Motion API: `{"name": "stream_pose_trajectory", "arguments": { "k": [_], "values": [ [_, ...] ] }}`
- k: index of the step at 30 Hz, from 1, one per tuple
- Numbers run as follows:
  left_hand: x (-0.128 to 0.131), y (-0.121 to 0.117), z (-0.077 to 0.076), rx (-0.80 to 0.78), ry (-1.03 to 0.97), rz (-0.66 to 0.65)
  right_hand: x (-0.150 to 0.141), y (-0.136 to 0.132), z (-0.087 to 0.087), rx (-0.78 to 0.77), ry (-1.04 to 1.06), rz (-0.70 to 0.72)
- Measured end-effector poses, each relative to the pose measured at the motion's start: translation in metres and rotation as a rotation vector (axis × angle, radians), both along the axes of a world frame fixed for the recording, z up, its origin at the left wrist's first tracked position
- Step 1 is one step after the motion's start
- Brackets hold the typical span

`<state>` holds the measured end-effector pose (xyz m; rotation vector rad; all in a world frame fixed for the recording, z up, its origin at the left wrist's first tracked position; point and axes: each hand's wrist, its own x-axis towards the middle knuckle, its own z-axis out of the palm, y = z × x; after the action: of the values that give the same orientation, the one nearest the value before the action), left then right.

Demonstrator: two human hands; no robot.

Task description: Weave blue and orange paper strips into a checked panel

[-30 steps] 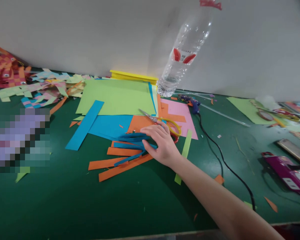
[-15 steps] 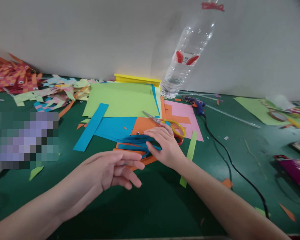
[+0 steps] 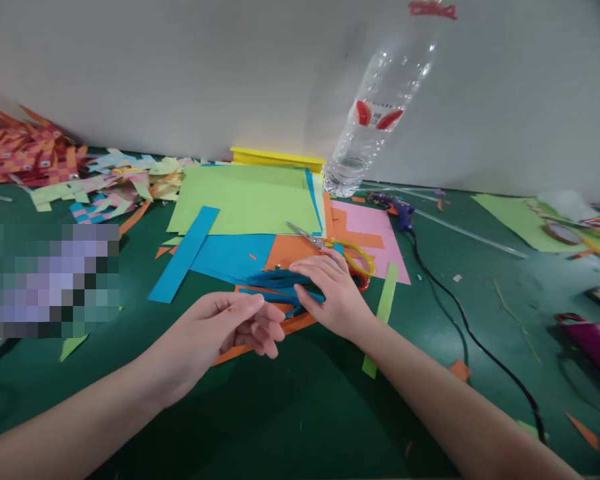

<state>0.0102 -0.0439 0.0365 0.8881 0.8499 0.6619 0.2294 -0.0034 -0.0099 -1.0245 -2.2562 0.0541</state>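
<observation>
Your left hand [image 3: 207,333] curls beside the blue strips [image 3: 275,277]; you can't tell whether it grips one. Your right hand [image 3: 337,293] curves around them, its grip unclear. Orange strips [image 3: 303,323] lie beneath, scissors [image 3: 307,234] just beyond, on the desk [image 3: 300,413].

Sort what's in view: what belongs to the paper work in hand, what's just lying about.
Likely part of it: blue strips, orange strips, scissors.
Probably just lying about: water bottle, glue gun, tape roll.
</observation>
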Motion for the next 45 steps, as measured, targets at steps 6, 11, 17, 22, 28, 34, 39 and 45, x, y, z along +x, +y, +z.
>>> {"name": "stream_pose_trajectory", "arguments": {
  "k": [6,11,17,22,28,34,39,45],
  "values": [
    [-0.002,0.008,-0.006,0.213,0.172,-0.003,0.0,0.0,0.0,-0.023,-0.019,-0.005],
    [-0.01,0.018,-0.014,0.393,0.443,-0.014,0.0,0.0,0.001,-0.045,-0.032,-0.014],
    [-0.023,0.032,-0.021,0.577,0.708,0.147,-0.002,0.0,0.0,-0.058,-0.05,-0.025],
    [-0.027,0.038,-0.023,0.676,0.812,0.228,-0.001,0.001,0.0,-0.067,-0.045,-0.043],
    [-0.028,0.037,-0.024,0.741,0.887,0.182,0.001,0.003,-0.001,-0.072,-0.034,-0.083],
    [-0.03,0.036,-0.029,0.626,0.823,0.204,0.002,0.004,-0.003,-0.086,-0.041,-0.082],
    [-0.029,0.037,-0.029,0.691,0.87,0.178,0.002,0.005,-0.004,-0.078,-0.026,-0.079],
    [-0.027,0.037,-0.029,0.856,0.828,0.151,0.001,0.003,0.0,0.003,0.077,-0.038]
  ]
}}
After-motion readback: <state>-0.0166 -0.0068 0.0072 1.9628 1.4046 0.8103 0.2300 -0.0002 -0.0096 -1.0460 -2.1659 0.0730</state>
